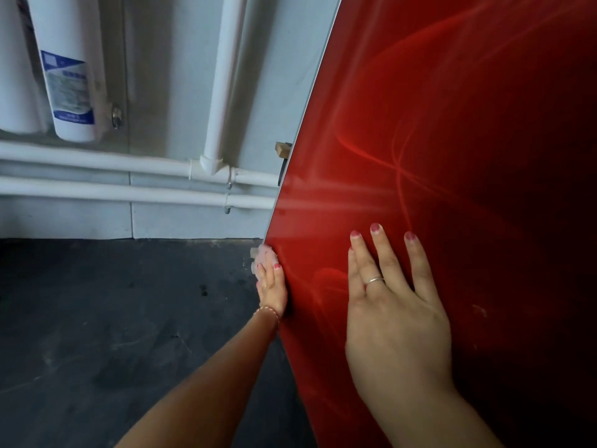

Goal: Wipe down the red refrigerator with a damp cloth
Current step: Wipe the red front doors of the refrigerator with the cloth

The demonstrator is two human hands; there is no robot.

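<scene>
Hands, two: left hand (272,290) grips one cloth (264,255); right hand (392,305) flat on refrigerator (468,140).

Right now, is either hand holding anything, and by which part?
The left hand holds a pale cloth under its fingertips at the refrigerator edge. The right hand lies flat, holding nothing.

White cylinder (66,66), well up and left of the left hand (271,286): one blue-and-white printed label, its text too blurred to read; no other lettering visible.
</scene>
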